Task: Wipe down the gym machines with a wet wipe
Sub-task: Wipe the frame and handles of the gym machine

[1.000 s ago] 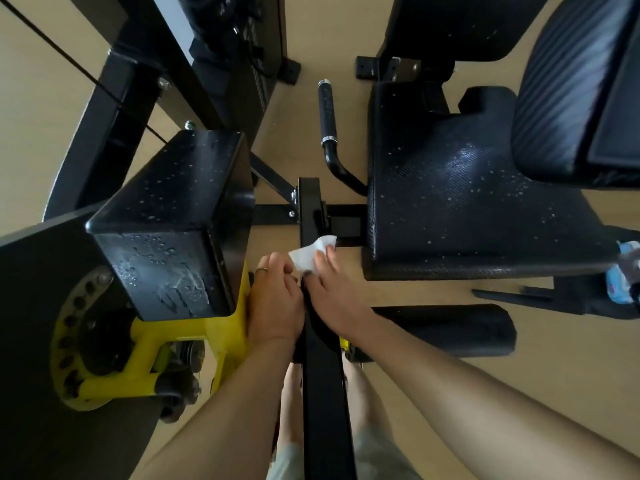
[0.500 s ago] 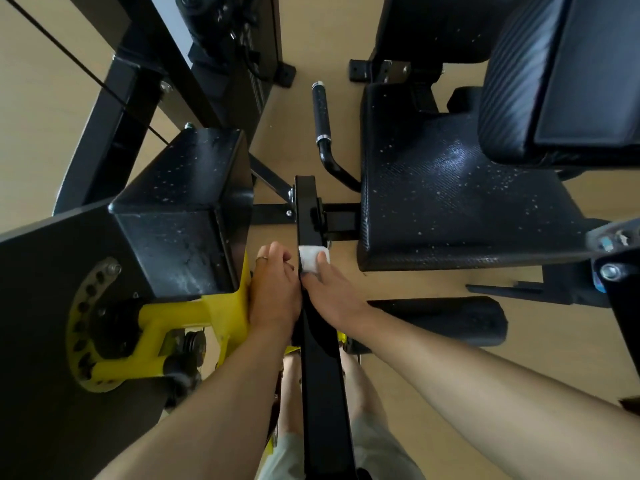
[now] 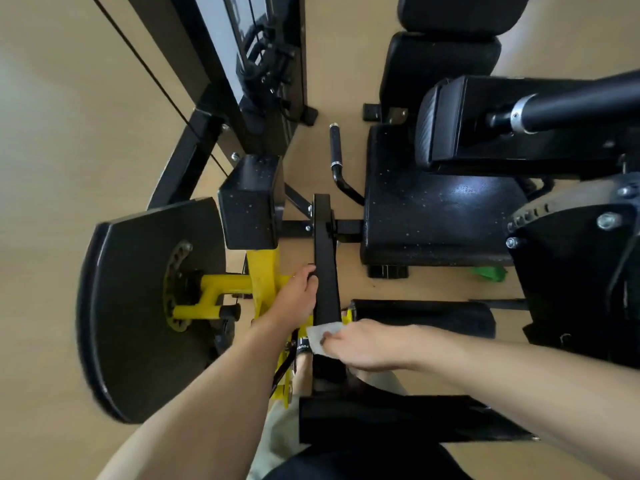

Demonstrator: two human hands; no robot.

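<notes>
Hands on the black bar (image 3: 325, 258) of a gym machine, seen from my head camera looking down. My right hand (image 3: 367, 346) presses a white wet wipe (image 3: 323, 334) against the near end of the bar, fingers bent over the cloth and pinching it against the metal. My left hand (image 3: 298, 292) grips the left edge of the same bar farther up, fingers curled around it; the fingertips are hidden behind the bar. Left of this hand stand a yellow bracket (image 3: 263, 271) and a large black disc (image 3: 138, 306) with a ring of holes. A black box-shaped block (image 3: 251, 202) sits above the bracket. Right of the bar lies the black seat pad (image 3: 440, 223), speckled with pale droplets, with a black handle (image 3: 336, 150) between bar and seat. A black roller pad (image 3: 433, 315) lies just beyond my right hand. Tan floor (image 3: 86, 133) surrounds the frame.
</notes>
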